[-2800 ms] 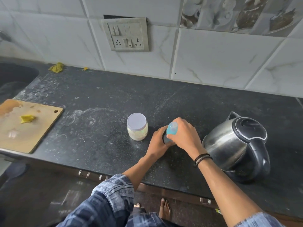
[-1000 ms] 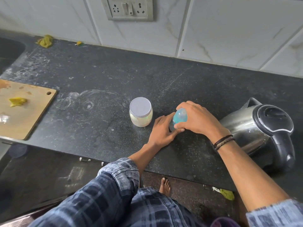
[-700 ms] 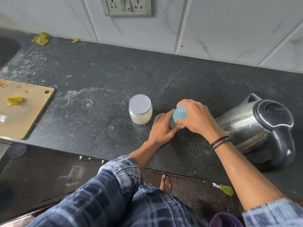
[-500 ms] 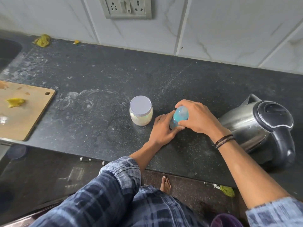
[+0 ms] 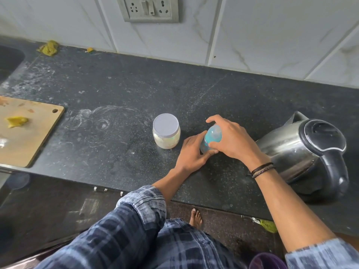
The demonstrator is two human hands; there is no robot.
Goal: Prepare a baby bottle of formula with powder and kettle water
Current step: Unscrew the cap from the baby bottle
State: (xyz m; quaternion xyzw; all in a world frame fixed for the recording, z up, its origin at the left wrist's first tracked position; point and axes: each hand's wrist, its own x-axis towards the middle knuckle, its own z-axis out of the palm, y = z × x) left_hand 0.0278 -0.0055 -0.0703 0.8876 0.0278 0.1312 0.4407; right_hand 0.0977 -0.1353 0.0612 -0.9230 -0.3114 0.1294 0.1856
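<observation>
A baby bottle with a blue cap (image 5: 212, 135) stands on the black counter (image 5: 120, 144) between my hands. My left hand (image 5: 192, 154) grips its lower body from the left. My right hand (image 5: 231, 140) curls over the blue cap from the right. Just left of them stands a small clear jar of pale powder (image 5: 166, 131) with a white lid on. A steel electric kettle (image 5: 303, 150) with a black lid and handle sits at the right, lid closed, close behind my right wrist.
A wooden chopping board (image 5: 25, 133) with a yellow scrap lies at the counter's left edge. A sink (image 5: 7, 61) is at the far left. A socket plate (image 5: 148, 8) is on the tiled wall. The counter's front edge runs just below my forearms.
Both hands stay on the bottle in the same place. My right fingers have shifted slightly round the cap. The camera has tilted down since the earliest frame.
</observation>
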